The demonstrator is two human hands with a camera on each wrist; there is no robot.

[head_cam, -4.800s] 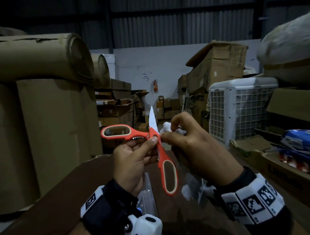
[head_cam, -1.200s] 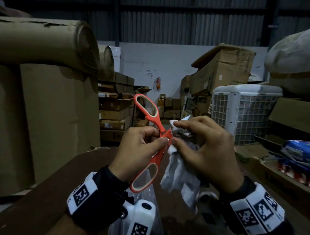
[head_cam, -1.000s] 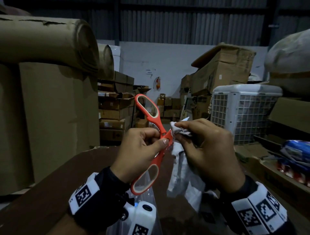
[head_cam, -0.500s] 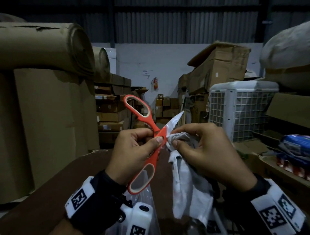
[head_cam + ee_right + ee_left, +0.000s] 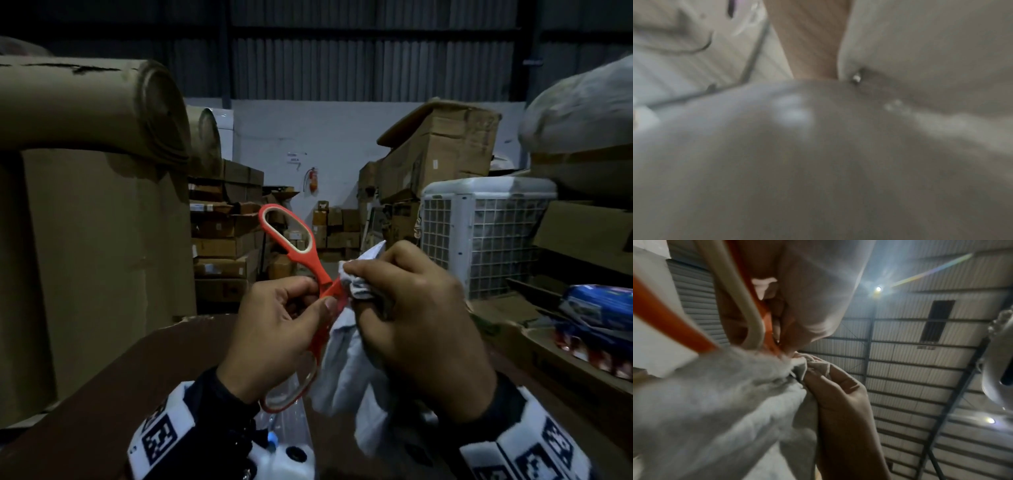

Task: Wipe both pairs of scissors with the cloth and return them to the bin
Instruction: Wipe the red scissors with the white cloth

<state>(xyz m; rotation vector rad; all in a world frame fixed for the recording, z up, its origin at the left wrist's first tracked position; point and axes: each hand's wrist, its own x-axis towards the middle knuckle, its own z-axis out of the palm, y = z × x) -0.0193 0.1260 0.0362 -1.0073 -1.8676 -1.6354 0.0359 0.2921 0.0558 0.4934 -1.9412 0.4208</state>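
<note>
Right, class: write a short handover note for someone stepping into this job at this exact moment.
Left hand: grips the orange scissors near the pivot, one handle loop up, one down.
Right hand: pinches the white cloth bunched over the blades; the rest hangs down.
Done: cannot tell how clean this pair is; blades are covered.
Left: finish this pair, wipe the second pair, put both in the bin. Neither the second pair nor the bin can be made out here.

A white grille-fronted air cooler [image 5: 479,236] stands at right — a torn cardboard box [image 5: 442,147] sits up and left of it, blue packets [image 5: 599,308] lie below and right, and large cardboard rolls [image 5: 92,109] lie far left.
</note>
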